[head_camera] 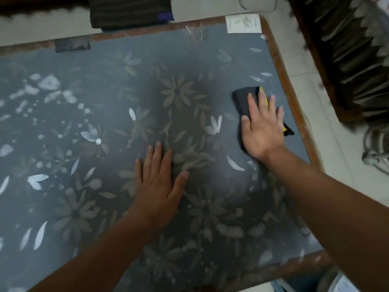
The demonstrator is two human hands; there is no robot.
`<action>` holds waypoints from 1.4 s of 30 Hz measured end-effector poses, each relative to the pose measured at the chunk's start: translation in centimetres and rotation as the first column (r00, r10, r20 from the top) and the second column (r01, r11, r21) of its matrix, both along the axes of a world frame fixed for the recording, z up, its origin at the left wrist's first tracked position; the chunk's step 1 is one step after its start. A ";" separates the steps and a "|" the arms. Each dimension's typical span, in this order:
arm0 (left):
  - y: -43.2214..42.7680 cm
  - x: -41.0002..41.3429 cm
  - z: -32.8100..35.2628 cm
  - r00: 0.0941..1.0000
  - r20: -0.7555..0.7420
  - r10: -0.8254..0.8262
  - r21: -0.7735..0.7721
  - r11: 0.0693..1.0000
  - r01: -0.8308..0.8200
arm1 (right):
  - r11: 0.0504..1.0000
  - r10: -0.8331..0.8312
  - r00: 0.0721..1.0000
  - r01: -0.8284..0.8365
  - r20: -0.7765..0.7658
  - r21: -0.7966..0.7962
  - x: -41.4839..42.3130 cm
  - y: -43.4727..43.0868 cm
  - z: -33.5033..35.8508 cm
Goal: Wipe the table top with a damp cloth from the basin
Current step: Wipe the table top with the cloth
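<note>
The table top (88, 66) is a dark grey glass sheet with a pale flower pattern and a brown wooden rim. A black cloth (242, 100) with a yellow edge lies flat on it near the right rim. My right hand (262, 127) presses down on the cloth with its fingers spread. My left hand (159, 184) rests flat on the glass near the middle, palm down, holding nothing. The basin is not in view.
A white paper card (243, 23) lies at the table's far right corner. Dark folded fabric (130, 11) sits on the floor beyond the far edge. A sofa with a pleated grey skirt (357, 49) stands to the right, across a strip of tiled floor (305, 60).
</note>
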State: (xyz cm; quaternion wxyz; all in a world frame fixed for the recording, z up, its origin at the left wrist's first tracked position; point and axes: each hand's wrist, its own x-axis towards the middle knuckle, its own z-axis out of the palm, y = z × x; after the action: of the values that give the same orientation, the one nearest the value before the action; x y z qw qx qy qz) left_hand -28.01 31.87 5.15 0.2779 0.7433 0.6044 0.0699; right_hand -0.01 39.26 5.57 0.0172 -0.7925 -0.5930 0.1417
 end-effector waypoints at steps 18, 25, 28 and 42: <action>-0.2 -1.0 -0.3 0.937 0.315 0.149 -0.050 0.989 -0.140 | 0.833 0.554 0.831 -0.552 -0.049 0.041 -11.6 -10.2 0.0; -0.3 0.2 0.1 0.999 -0.050 0.001 0.000 1.000 -0.001 | 0.994 0.106 0.994 -0.106 0.004 0.038 -3.8 -5.4 -0.2; -0.7 1.9 0.9 0.988 -0.149 0.046 -0.041 0.998 -0.052 | 0.868 0.496 0.868 -0.496 -0.033 0.017 -5.0 -13.6 0.3; -2.3 3.3 0.5 0.979 0.070 0.191 -0.123 0.976 -0.182 | 0.674 0.738 0.674 -0.736 -0.014 0.066 -3.8 -11.7 -0.4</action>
State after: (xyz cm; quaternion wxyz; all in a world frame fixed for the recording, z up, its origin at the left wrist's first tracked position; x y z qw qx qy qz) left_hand -24.74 29.58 5.63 0.3369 0.6625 0.6628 0.0906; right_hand -3.84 27.56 5.14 -0.0078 -0.4826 -0.8652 0.1359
